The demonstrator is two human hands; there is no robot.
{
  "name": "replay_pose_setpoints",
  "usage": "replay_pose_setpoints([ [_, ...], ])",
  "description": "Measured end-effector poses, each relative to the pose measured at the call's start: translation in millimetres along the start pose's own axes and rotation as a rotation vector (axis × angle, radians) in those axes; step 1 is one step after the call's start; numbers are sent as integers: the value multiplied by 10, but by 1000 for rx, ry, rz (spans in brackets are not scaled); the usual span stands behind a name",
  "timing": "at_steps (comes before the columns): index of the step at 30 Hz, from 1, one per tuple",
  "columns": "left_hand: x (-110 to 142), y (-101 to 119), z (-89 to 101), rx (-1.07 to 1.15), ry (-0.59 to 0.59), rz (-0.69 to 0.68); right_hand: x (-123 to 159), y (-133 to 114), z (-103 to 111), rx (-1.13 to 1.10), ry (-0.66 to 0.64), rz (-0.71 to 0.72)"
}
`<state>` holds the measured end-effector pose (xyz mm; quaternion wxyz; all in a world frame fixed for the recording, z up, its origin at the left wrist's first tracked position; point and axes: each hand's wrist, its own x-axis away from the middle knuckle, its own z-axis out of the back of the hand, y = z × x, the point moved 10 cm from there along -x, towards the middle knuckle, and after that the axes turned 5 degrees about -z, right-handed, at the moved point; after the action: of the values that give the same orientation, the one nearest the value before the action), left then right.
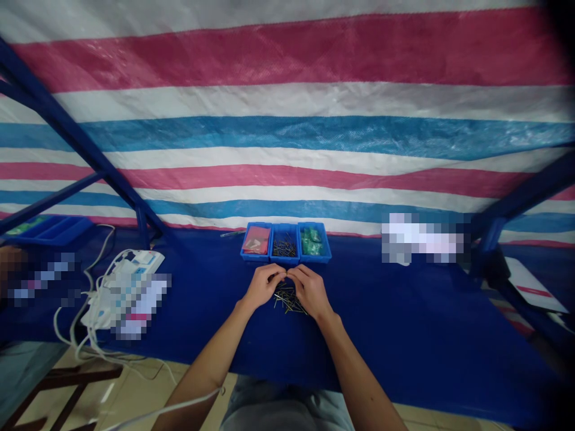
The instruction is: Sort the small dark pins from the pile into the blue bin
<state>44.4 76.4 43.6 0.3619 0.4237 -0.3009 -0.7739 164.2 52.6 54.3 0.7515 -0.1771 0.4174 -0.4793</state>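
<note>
My left hand [265,286] and my right hand [309,291] meet at the fingertips just above a loose pile of thin metal rods or nails [288,301] on the blue table cover [404,311]. The fingers curl together and hide whatever may lie between them. Straight ahead stand three joined blue plastic bins: one with a red packet [256,240], one with dark metal pins [284,245], and one with green pieces [311,241].
A white cable tangle and blurred papers [128,293] lie on the table's left. A blue tray [49,230] sits behind them, and a blurred white item [420,238] lies at right. Blue steel frame bars and a striped tarpaulin [287,143] stand behind.
</note>
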Motion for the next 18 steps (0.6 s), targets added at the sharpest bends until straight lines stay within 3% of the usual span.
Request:
replay_pose_setpoints([
  [9, 5, 21, -3, -11, 4, 2, -5, 16, -23, 90, 6, -35],
  [18, 15, -44, 49, -8, 34, 64, -18, 40, 59, -76, 82, -22],
])
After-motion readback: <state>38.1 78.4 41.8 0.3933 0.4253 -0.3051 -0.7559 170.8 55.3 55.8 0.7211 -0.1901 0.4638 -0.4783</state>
